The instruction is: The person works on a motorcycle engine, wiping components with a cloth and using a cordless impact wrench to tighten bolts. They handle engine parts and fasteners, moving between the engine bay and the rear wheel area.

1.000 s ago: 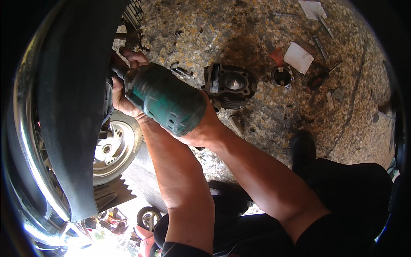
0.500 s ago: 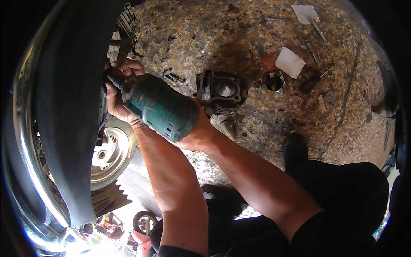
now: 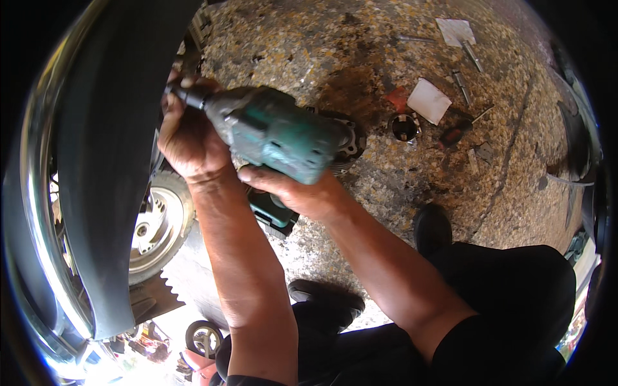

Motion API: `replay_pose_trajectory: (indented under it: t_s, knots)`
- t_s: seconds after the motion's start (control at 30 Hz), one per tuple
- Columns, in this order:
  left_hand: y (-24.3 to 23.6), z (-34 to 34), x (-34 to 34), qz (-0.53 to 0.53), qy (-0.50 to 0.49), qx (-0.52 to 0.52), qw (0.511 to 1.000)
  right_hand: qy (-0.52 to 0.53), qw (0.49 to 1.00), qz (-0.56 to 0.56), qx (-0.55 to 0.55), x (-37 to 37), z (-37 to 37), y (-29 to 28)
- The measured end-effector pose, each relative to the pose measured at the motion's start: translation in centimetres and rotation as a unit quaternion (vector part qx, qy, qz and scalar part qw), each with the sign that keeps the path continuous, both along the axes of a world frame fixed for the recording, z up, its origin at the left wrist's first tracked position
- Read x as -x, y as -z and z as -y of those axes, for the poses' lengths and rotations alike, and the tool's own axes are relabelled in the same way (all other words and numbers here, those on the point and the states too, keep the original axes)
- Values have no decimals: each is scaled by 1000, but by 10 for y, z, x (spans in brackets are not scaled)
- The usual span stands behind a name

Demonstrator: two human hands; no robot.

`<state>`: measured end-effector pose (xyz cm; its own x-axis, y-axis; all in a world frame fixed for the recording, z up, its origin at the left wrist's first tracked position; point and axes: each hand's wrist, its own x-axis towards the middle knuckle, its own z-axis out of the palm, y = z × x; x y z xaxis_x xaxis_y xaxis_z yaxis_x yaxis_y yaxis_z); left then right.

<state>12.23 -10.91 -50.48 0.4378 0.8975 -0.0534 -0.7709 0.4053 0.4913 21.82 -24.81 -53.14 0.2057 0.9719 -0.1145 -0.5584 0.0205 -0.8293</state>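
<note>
My right hand [image 3: 296, 193] grips the handle of a green power wrench [image 3: 277, 132], which points left toward the dark body of a scooter [image 3: 109, 161]. Up at the tool's black nose sits my left hand [image 3: 190, 138], fingers curled around the socket end against the scooter. A metal engine cylinder [image 3: 351, 138] lies on the ground just behind the tool, mostly hidden by it. The tool's tip is hidden behind my left hand and the bodywork.
A small round metal part [image 3: 404, 127], two white paper scraps [image 3: 428, 101], and loose bolts [image 3: 462, 82] lie on the speckled stone floor at upper right. The scooter's wheel [image 3: 154, 225] is at lower left. My black shoes [image 3: 432, 226] stand below.
The power wrench and both hands now sit further right and lower in view, and the tool covers most of the engine cylinder. The view has shifted, so the floor items sit lower.
</note>
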Motion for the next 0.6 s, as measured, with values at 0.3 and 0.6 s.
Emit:
replay_pose_trajectory:
  t_s: [0.3,0.6]
  knots:
    - [-1,59,30,-453,-171,78,872,-147,940,-296,84,-77,48,9]
    - [-6,82,69,-611,-35,-13,791,-222,914,-255,224,-46,134,59]
